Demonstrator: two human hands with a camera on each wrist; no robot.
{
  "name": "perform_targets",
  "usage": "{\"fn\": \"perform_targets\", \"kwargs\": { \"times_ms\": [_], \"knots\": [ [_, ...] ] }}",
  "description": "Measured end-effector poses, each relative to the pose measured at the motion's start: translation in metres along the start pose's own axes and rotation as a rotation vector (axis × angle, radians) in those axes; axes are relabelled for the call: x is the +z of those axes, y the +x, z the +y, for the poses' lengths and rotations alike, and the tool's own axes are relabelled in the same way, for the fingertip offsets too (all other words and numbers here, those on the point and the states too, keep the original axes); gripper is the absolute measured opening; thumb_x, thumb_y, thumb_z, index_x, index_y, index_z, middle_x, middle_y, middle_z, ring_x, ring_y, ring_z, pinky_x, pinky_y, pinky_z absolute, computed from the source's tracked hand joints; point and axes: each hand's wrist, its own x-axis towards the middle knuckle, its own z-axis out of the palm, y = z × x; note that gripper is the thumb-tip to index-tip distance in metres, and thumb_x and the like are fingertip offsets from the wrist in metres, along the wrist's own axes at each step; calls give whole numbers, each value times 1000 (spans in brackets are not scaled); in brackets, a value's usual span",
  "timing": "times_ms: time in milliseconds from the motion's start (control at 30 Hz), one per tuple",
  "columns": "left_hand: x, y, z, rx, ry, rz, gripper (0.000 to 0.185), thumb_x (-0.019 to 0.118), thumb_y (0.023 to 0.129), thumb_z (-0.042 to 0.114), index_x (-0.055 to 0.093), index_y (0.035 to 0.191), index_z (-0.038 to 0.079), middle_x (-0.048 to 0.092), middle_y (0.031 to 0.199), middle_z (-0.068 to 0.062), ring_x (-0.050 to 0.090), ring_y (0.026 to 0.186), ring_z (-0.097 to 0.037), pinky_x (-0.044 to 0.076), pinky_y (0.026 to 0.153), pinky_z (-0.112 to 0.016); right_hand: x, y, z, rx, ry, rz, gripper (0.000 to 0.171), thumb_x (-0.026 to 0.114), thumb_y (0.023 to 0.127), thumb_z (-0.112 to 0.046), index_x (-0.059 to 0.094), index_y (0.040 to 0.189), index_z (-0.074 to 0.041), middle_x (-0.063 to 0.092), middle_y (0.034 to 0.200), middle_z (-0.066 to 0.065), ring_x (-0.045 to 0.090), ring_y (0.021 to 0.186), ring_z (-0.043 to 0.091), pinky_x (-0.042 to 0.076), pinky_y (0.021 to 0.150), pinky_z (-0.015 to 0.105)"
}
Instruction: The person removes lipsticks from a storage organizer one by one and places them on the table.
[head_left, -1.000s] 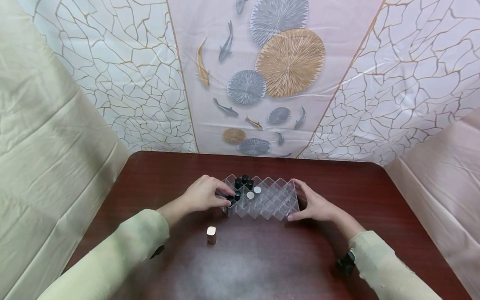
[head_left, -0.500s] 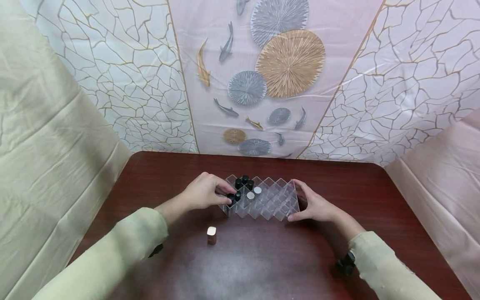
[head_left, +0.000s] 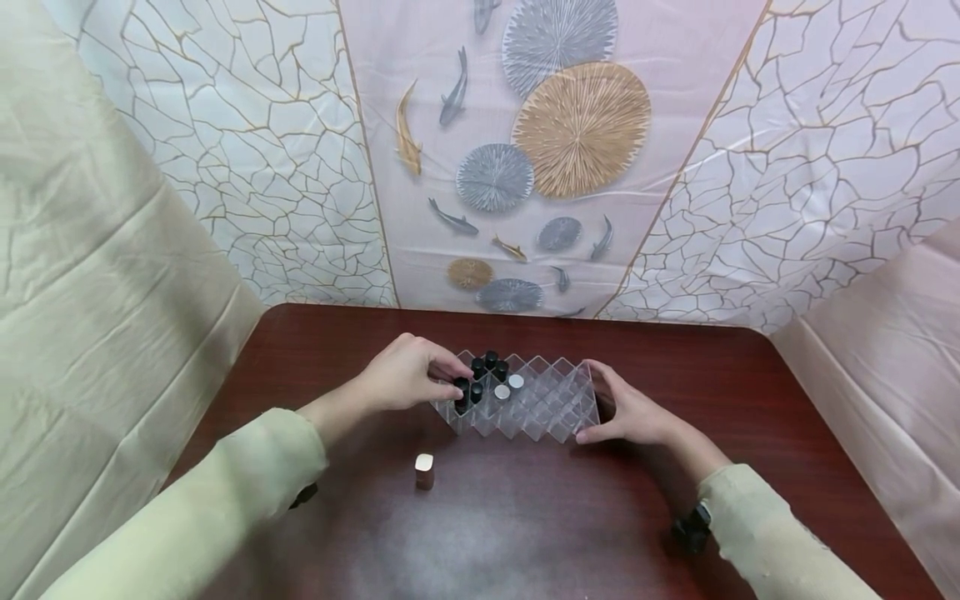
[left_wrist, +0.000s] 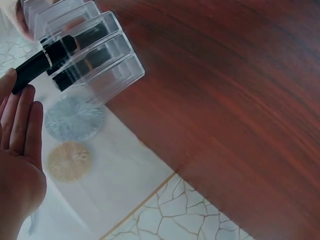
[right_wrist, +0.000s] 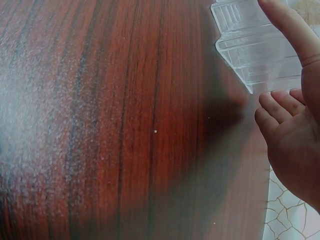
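My left hand pinches a black lipstick tube by its top, at the left end of a clear plastic lipstick organizer. In the left wrist view, a silver band circles the lipstick tube, which stands partly out of its slot; thumb and fingertips hold its end. My right hand grips the organizer's right end, with thumb at the near corner and fingers behind. Several black lipsticks fill slots beside the held one, along with two silver-white-topped tubes.
A copper-coloured tube with a pale gold top stands on the dark red wooden table, in front of the organizer's left end. Patterned cloth hangs behind the table, and beige fabric at the sides.
My left hand has risen slightly and moved a little away and left, drawing the black lipstick tube partway up. My right hand stays on the organizer.
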Motion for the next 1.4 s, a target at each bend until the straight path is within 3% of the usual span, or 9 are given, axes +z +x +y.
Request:
{"fn": "perform_targets", "kwargs": {
  "times_ms": [233, 467, 700, 967, 1233, 1400],
  "knots": [
    [-8, 1, 10, 16, 4, 9, 26, 90, 87, 13, 85, 112, 10, 82, 106, -1, 79, 95, -7, 59, 81, -18, -1, 0, 3, 18, -5, -4, 122, 98, 77, -16, 16, 164, 5, 31, 166, 32, 40, 150, 51, 30, 120, 62],
    [-14, 1, 19, 41, 4, -6, 27, 90, 87, 14, 85, 113, 11, 82, 108, -4, 80, 97, -14, 59, 82, -18, -3, -1, 3, 29, -14, -9, 123, 98, 78, -18, 15, 165, 5, 30, 166, 32, 40, 151, 50, 30, 120, 62],
    [-15, -3, 27, 55, -17, -22, 27, 91, 86, 14, 85, 112, 10, 82, 106, 1, 79, 95, -7, 60, 81, -19, -5, -2, 1, 32, -37, -6, 123, 98, 78, -20, 15, 165, 4, 33, 166, 31, 42, 150, 47, 31, 120, 61],
    [-7, -13, 29, 67, -74, -28, 25, 91, 85, 11, 85, 110, 11, 82, 105, 2, 78, 96, -7, 61, 80, -20, -5, -1, 1, 28, -27, -4, 123, 98, 78, -19, 14, 164, 6, 33, 166, 31, 41, 151, 48, 30, 120, 60],
    [7, -26, 26, 70, -33, -38, 23, 90, 85, 14, 86, 108, 15, 82, 101, 7, 77, 91, 0, 60, 80, -19, -3, 1, 1, 23, -14, -10, 123, 98, 78, -17, 13, 164, 7, 33, 165, 32, 41, 151, 49, 30, 120, 62],
    [16, -33, 25, 56, -21, -58, 24, 90, 86, 16, 86, 109, 18, 82, 102, 11, 75, 92, 3, 59, 81, -17, 0, 2, 2, 15, -8, -7, 122, 98, 78, -16, 14, 164, 6, 32, 165, 32, 41, 150, 49, 31, 121, 55]
  ]
}}
